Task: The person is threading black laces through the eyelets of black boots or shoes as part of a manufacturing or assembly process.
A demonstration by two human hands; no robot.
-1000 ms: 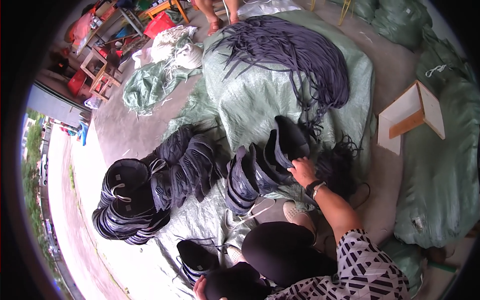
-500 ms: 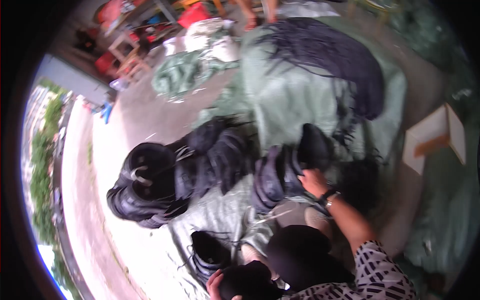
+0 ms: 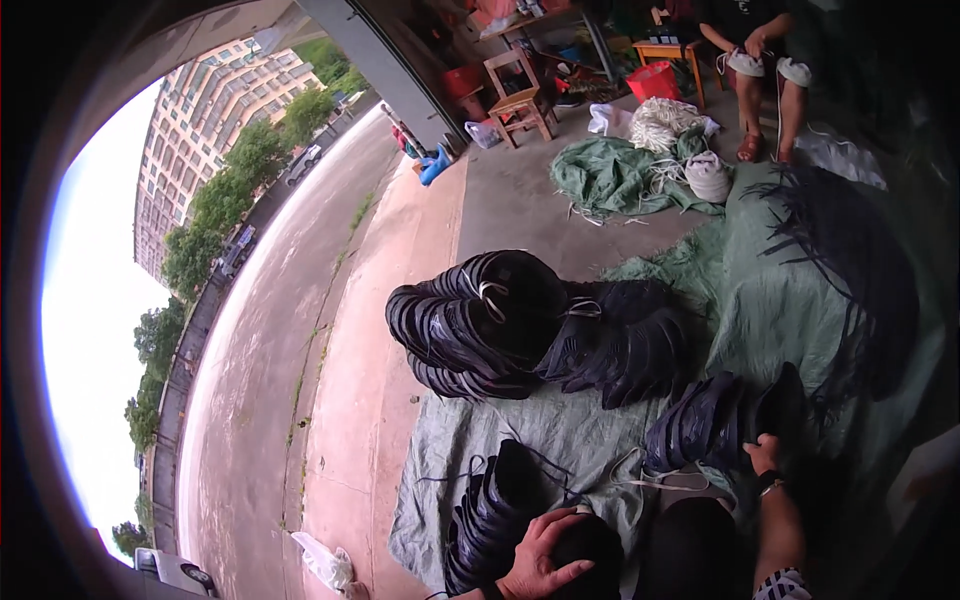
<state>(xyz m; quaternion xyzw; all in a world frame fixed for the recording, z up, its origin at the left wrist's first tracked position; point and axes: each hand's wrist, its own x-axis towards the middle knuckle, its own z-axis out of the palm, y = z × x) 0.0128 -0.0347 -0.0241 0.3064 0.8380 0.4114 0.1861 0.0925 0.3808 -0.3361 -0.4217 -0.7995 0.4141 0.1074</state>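
My left hand (image 3: 545,555) rests with spread fingers on a black rounded piece next to a small stack of black curved pieces (image 3: 490,515) at the bottom. My right hand (image 3: 765,455), with a watch on the wrist, touches the near end of a row of black curved pieces (image 3: 700,425) standing on a green tarp (image 3: 560,430). A large bundle of the same black pieces, tied with white cord (image 3: 490,320), lies further out. A heap of black straps (image 3: 850,260) lies on the tarp at the right.
A seated person (image 3: 760,60) is at the top right beside a red basket (image 3: 655,80), wooden stools (image 3: 520,95) and a pile of white rope (image 3: 665,125) on a crumpled green sheet (image 3: 610,175). A road (image 3: 260,330) and buildings lie to the left.
The view has swung up and to the left, bringing the road and buildings in. My left hand now shows on a black piece at the bottom; my right hand stays at the standing row.
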